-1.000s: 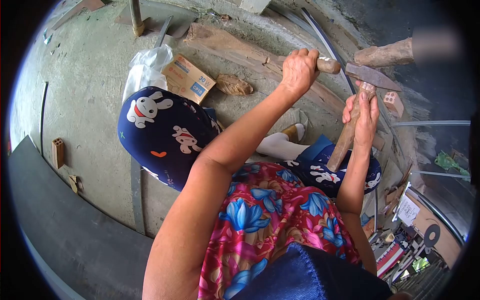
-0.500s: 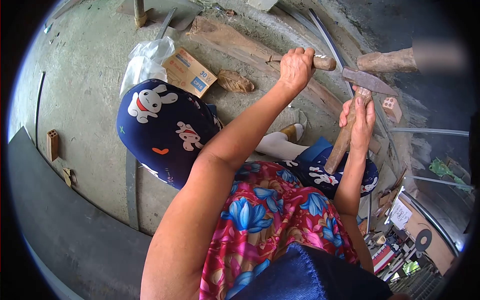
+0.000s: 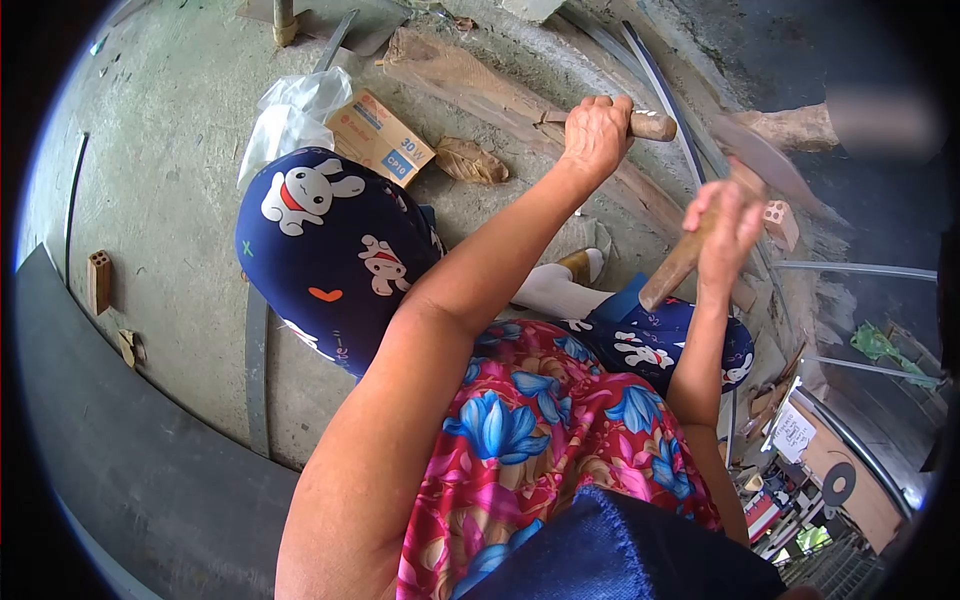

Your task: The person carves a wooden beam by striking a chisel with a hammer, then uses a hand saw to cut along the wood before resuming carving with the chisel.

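My left hand [image 3: 597, 135] is closed around the wooden handle of a chisel [image 3: 653, 126]; the handle's butt sticks out to the right of my fist. A thin bit of its metal shows left of the fist, over a long brown wooden plank [image 3: 450, 75]. Where its tip meets the wood is hard to make out. In my right hand [image 3: 728, 235] is a hammer [image 3: 672, 274], gripped by its wooden handle near the head. The head is smeared by motion, to the right of the chisel's butt and apart from it.
A yellow cardboard box [image 3: 378, 138], a clear plastic bag [image 3: 295, 115] and a dry leaf [image 3: 472, 160] lie near my left knee. Metal strips [image 3: 662, 100], a hollow brick [image 3: 781, 225] and a round piece of wood [image 3: 785, 128] lie to the right. A dark sheet [image 3: 150, 470] is at lower left.
The hammer has swung, its head shifting right and its handle end rising slightly; my right hand is now blurred. My left hand keeps its hold on the chisel almost in place.
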Tool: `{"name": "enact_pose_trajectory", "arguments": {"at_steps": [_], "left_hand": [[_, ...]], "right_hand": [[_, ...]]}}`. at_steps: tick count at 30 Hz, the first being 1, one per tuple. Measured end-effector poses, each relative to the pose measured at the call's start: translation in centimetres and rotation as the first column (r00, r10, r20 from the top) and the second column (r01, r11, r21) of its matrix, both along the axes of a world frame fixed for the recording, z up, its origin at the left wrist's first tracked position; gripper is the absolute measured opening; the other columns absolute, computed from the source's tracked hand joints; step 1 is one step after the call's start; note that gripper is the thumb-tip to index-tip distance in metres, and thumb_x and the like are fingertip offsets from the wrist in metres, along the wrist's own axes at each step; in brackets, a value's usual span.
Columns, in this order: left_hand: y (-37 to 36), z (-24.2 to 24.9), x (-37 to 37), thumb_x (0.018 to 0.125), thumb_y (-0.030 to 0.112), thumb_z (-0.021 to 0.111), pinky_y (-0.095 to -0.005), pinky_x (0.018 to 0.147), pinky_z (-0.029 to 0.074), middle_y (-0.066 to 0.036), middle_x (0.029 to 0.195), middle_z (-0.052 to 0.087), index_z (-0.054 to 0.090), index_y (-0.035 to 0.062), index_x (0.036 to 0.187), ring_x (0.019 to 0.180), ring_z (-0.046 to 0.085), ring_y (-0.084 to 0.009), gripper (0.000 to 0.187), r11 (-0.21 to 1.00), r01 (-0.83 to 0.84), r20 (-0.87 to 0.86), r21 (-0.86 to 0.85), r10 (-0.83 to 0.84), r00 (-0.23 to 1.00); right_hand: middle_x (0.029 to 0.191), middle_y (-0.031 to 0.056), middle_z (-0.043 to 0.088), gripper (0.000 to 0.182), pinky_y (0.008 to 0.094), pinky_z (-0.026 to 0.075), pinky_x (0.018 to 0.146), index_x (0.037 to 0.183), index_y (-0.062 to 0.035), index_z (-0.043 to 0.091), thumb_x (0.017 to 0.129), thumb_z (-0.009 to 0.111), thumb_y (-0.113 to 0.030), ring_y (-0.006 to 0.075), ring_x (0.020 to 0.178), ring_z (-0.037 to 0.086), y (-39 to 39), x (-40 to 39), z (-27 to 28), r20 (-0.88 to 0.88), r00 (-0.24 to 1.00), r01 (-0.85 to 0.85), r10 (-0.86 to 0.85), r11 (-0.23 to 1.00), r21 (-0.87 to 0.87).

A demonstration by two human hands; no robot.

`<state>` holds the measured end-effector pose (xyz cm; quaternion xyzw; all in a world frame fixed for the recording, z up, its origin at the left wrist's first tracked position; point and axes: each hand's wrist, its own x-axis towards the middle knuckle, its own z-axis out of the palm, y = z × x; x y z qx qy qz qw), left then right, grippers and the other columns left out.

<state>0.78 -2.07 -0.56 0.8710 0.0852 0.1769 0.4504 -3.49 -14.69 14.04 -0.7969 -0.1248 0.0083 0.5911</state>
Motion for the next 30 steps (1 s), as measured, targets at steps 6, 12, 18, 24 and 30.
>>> {"name": "enact_pose_trajectory", "arguments": {"at_steps": [6, 12, 18, 24, 30], "left_hand": [[0.1, -0.1, 0.0, 0.064, 0.016, 0.076, -0.0425, 0.072, 0.051, -0.012, 0.083, 0.062, 0.057, 0.0083, 0.088, 0.083, 0.062, -0.0326, 0.031, 0.999, -0.037, 0.025, -0.003, 0.037, 0.999], [0.1, 0.0, -0.3, 0.065, 0.015, 0.075, -0.0427, 0.073, 0.050, -0.012, 0.083, 0.062, 0.057, 0.0080, 0.088, 0.084, 0.062, -0.0323, 0.030, 1.000, -0.005, 0.023, -0.001, 0.005, 1.000], [-0.1, 0.0, -0.4, 0.065, 0.014, 0.075, -0.0426, 0.074, 0.050, -0.012, 0.083, 0.062, 0.057, 0.0075, 0.088, 0.085, 0.061, -0.0327, 0.031, 1.000, 0.021, 0.032, -0.003, -0.021, 0.999], [0.6, 0.4, -0.6, 0.065, 0.014, 0.076, -0.0428, 0.075, 0.050, -0.012, 0.084, 0.062, 0.056, 0.0075, 0.090, 0.085, 0.061, -0.0329, 0.033, 0.999, 0.004, 0.033, -0.038, -0.002, 0.999], [1.2, 0.7, -0.7, 0.065, 0.014, 0.077, -0.0432, 0.075, 0.050, -0.012, 0.086, 0.061, 0.056, 0.0075, 0.092, 0.086, 0.061, -0.0332, 0.035, 0.997, -0.025, 0.008, -0.068, 0.026, 1.000]], "right_hand": [[0.069, 0.0047, 0.051, 0.034, 0.0225, 0.040, 0.044, 0.123, -0.0013, 0.044, 0.100, 0.044, -0.027, 0.0097, 0.048, 0.048, 0.0, -0.2, 0.3, -0.285, 0.958, -0.045, 0.045, 0.999, 0.005], [0.069, 0.0060, 0.050, 0.038, 0.0233, 0.041, 0.045, 0.125, 0.0008, 0.042, 0.100, 0.043, -0.027, 0.0099, 0.049, 0.047, 0.2, -0.2, 1.2, -0.107, 0.994, 0.018, -0.014, 0.999, 0.034], [0.068, 0.0059, 0.050, 0.039, 0.0238, 0.041, 0.045, 0.125, 0.0004, 0.043, 0.099, 0.043, -0.029, 0.0105, 0.048, 0.047, -0.8, -0.7, 0.4, -0.160, 0.987, 0.033, -0.028, 0.999, 0.029], [0.068, 0.0057, 0.050, 0.039, 0.0237, 0.041, 0.045, 0.125, 0.0000, 0.044, 0.099, 0.044, -0.029, 0.0104, 0.048, 0.047, -0.5, -0.7, 0.5, -0.156, 0.988, 0.022, -0.017, 0.999, 0.029], [0.068, 0.0061, 0.050, 0.037, 0.0234, 0.041, 0.045, 0.125, 0.0007, 0.043, 0.099, 0.043, -0.026, 0.0106, 0.048, 0.047, -0.2, -0.9, 0.4, -0.143, 0.990, 0.007, -0.004, 1.000, 0.021]]}}
